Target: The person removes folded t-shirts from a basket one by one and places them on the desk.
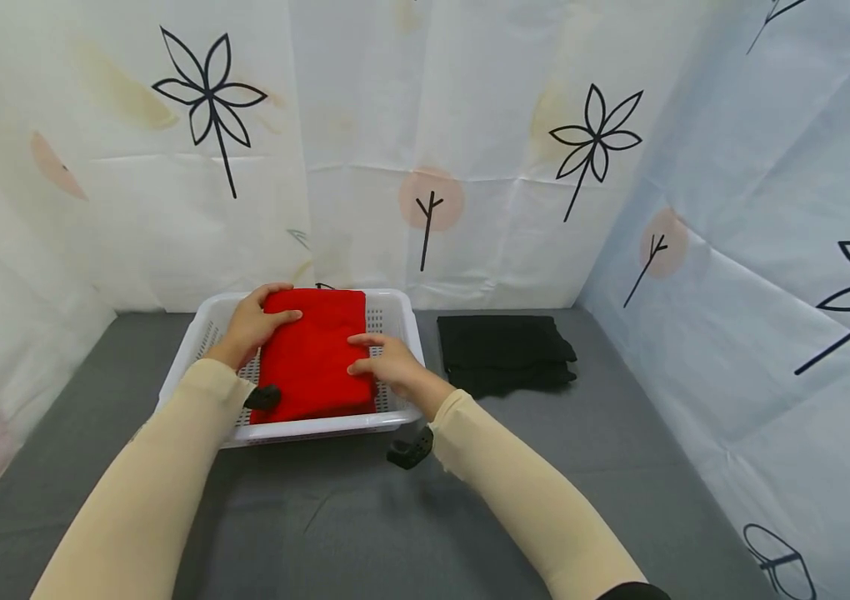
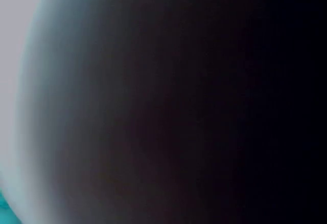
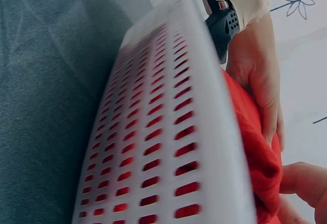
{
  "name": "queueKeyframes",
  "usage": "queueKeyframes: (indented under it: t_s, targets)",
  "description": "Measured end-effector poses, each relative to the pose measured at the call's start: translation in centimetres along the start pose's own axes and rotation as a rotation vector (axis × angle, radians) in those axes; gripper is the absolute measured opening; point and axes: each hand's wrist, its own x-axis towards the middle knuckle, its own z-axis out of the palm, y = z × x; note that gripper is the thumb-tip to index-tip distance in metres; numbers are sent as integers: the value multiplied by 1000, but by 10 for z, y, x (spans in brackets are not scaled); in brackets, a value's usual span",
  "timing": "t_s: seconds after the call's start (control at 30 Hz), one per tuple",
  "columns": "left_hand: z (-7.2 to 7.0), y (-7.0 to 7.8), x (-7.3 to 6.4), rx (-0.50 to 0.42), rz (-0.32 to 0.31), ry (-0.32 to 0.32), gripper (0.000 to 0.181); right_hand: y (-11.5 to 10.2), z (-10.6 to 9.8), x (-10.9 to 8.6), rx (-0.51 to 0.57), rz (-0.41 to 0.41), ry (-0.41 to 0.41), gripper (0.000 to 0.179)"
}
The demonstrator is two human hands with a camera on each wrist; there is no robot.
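Observation:
A folded red cloth (image 1: 316, 350) lies in a white plastic basket (image 1: 320, 429) with slotted walls. My left hand (image 1: 251, 323) rests on the cloth's far left part, its thumb stretched over the top and its fingers along the far edge. At the cloth's right edge is my right hand (image 1: 391, 362), thumb and forefinger apart and reaching over the top. In the right wrist view the left hand (image 3: 258, 75) lies with straight fingers against the red cloth (image 3: 255, 147), which bulges above the basket rim (image 3: 209, 106). The left wrist view is dark and blurred.
A folded black cloth (image 1: 503, 350) lies on the grey table cover (image 1: 365, 517), right of the basket. White patterned sheets (image 1: 365, 125) hang behind and at both sides. Black wrist devices (image 1: 412, 450) sit at the cuffs.

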Motion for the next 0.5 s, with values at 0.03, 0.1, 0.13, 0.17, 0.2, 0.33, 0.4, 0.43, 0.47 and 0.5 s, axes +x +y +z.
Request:
queueKeyframes:
  t_s: [0.03, 0.1, 0.13, 0.17, 0.2, 0.33, 0.4, 0.43, 0.47, 0.5]
  targets:
    - [-1, 2, 0, -1, 10, 6, 65, -2, -1, -1, 3, -2, 2, 47]
    - [-1, 7, -2, 1, 22, 15, 65, -6, -3, -3, 19, -13, 2, 47]
    - [-2, 9, -2, 1, 24, 18, 65, -7, -4, -3, 26, -18, 1, 47]
    - [-2, 11, -3, 1, 25, 21, 65, -9, -5, -4, 30, -25, 0, 47]
    - [-2, 14, -4, 0, 23, 25, 65, -11, -7, -5, 39, -29, -3, 47]
    - [-3, 25, -7, 0, 16, 29, 65, -17, -12, -10, 89, -42, -21, 47]
    - [-3, 30, -9, 3, 11, 28, 65, -19, -15, -13, 109, -44, -27, 47]
    - [-2, 32, -10, 6, 11, 27, 64, -20, -16, -15, 118, -47, -30, 47]
    - [-2, 34, -12, 4, 11, 26, 64, -21, -18, -17, 125, -51, -32, 47]
    - [-1, 36, -13, 3, 11, 25, 64, -21, -20, -18, 129, -54, -30, 47]
